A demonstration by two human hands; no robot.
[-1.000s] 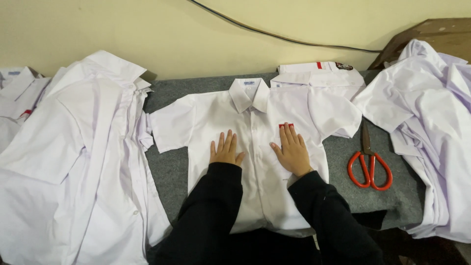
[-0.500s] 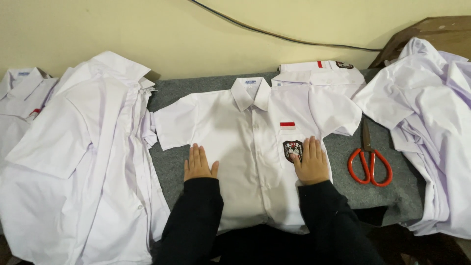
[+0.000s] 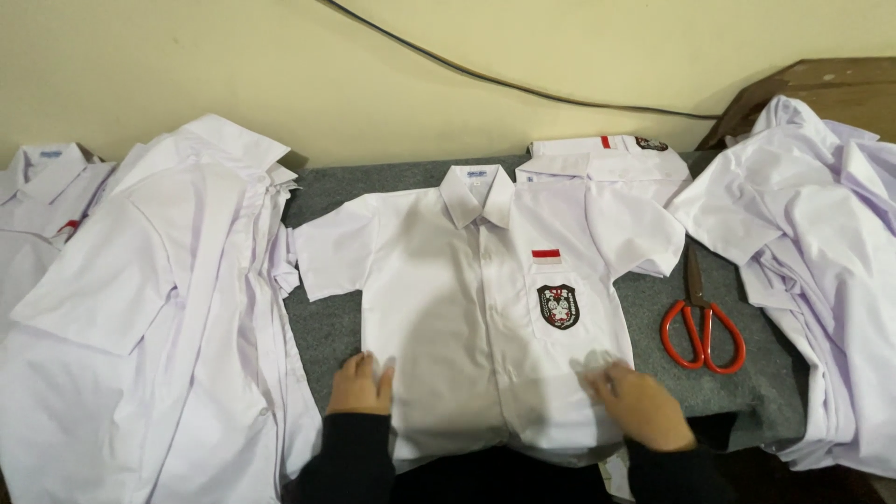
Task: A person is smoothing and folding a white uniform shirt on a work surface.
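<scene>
A small white short-sleeved shirt [image 3: 467, 308] lies face up on a grey cloth-covered table [image 3: 336, 187], collar away from me. It has a dark shield badge on the chest pocket and a red and white strip above it. My left hand [image 3: 361, 385] rests flat at the shirt's lower left edge, fingers spread. My right hand [image 3: 635, 399] presses on the lower right part, just below the pocket. Both arms wear black sleeves.
A heap of white shirts [image 3: 159, 317] lies to the left and another pile [image 3: 821, 252] to the right. A folded white shirt [image 3: 597, 159] sits behind. Orange-handled scissors [image 3: 700, 322] lie right of the shirt. A black cable [image 3: 523, 84] runs along the wall.
Both hands have slid outward and toward me, from the shirt's chest to its lower sides. This uncovered the pocket badge and strip.
</scene>
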